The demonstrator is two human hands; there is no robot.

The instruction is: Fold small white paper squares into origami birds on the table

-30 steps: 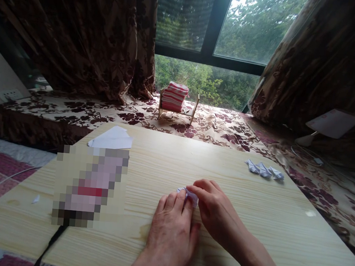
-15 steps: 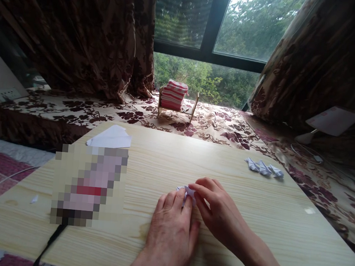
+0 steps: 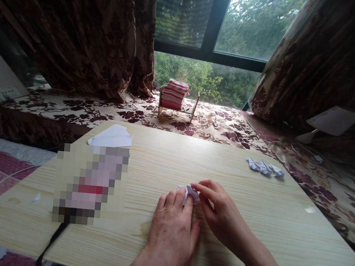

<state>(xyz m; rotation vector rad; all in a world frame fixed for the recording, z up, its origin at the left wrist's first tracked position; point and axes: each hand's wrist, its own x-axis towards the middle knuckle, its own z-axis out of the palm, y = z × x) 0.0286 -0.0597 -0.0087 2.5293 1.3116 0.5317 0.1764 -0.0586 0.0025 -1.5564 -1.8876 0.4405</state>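
A small piece of folded white paper (image 3: 193,194) lies on the wooden table, partly covered by my fingers. My left hand (image 3: 172,221) rests flat over its near left side, fingertips pressing it to the tabletop. At its right edge my right hand (image 3: 216,200) has thumb and index finger closed on a raised flap. The part of the paper under my left fingers is hidden. Several folded white paper pieces (image 3: 264,167) sit in a row at the table's far right.
White paper sheets (image 3: 111,136) lie at the table's (image 3: 150,155) far left. Near them is a pixelated object with a black strap (image 3: 50,238). A paper scrap (image 3: 36,197) lies at left. Beyond the table, a small rack (image 3: 176,109) holds folded striped cloth; a lamp (image 3: 334,121) stands right.
My right fingers have shifted slightly right, and the paper flap between them now bows into a wider curve. My left hand stays almost in place.
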